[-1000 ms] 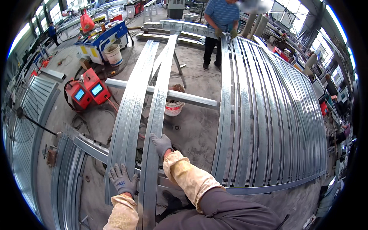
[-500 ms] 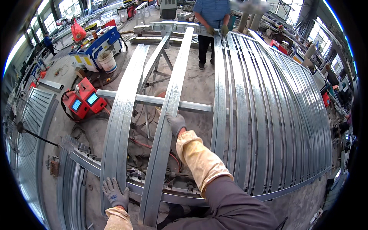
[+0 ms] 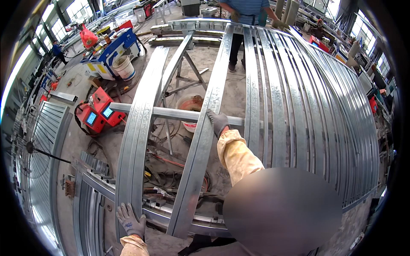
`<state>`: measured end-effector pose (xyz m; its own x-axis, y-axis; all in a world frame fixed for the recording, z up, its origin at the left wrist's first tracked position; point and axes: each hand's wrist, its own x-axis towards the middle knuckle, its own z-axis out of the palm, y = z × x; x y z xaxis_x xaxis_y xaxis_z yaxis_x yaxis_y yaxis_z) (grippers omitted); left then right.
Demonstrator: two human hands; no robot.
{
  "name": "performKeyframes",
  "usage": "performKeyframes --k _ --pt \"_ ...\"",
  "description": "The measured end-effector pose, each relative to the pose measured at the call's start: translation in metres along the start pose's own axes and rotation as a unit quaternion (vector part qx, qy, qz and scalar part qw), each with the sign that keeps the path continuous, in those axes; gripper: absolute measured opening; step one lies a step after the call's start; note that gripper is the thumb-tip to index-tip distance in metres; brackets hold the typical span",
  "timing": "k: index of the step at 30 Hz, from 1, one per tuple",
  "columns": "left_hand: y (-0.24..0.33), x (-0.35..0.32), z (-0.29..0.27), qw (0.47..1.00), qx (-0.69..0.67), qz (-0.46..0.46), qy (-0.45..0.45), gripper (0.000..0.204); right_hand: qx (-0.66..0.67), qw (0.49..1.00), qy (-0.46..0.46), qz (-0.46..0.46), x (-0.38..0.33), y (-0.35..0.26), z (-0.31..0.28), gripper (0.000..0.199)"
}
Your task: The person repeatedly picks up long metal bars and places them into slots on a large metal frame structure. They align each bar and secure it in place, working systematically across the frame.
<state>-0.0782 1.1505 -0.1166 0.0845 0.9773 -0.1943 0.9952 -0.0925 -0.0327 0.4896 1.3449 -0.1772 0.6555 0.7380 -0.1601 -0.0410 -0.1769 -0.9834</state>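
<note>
My left hand (image 3: 131, 221), in a grey glove, lies flat with its fingers spread on the near end of a long galvanized metal channel (image 3: 136, 128). To the right, a second metal channel (image 3: 198, 158) slants away from me across the supports. My right hand (image 3: 218, 121), also gloved, has its fingers bent over that channel's right edge, near the crossbar (image 3: 175, 113); part of the grip is hidden. Beige sleeve covers reach both wrists. A grey blurred oval covers my right upper arm and the area around it.
Many parallel metal channels (image 3: 279, 111) fill the right side of the rack. At the far end stands a co-worker in a blue shirt (image 3: 250, 12). Two red machines with screens (image 3: 96, 113) and a white bucket (image 3: 124, 68) stand left. Cables and another bucket (image 3: 190, 104) are below the rack.
The second channel has shifted right, toward the row, with my right hand on its edge. My left hand stays on the first channel. The co-worker's hands have moved off the channel ends.
</note>
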Motion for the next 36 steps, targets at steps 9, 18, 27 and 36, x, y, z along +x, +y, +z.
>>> performKeyframes --k 9,18,27,36 --pt "0.006 0.001 -0.008 1.0 -0.005 -0.009 -0.022 0.1 -0.033 0.999 -0.002 -0.009 0.04 0.029 -0.048 0.047" --pt "0.007 0.01 -0.006 0.999 0.023 -0.01 -0.026 0.101 -0.096 0.993 -0.063 0.035 0.056 0.059 -0.08 0.055" --pt "-0.005 0.03 0.019 0.99 0.056 0.104 0.08 0.088 -0.28 0.954 -0.061 -0.086 0.074 0.079 -0.096 0.06" --pt "-0.011 0.017 0.022 0.995 0.065 0.053 0.058 0.087 -0.308 0.95 0.043 -0.014 -0.028 0.082 -0.052 0.099"
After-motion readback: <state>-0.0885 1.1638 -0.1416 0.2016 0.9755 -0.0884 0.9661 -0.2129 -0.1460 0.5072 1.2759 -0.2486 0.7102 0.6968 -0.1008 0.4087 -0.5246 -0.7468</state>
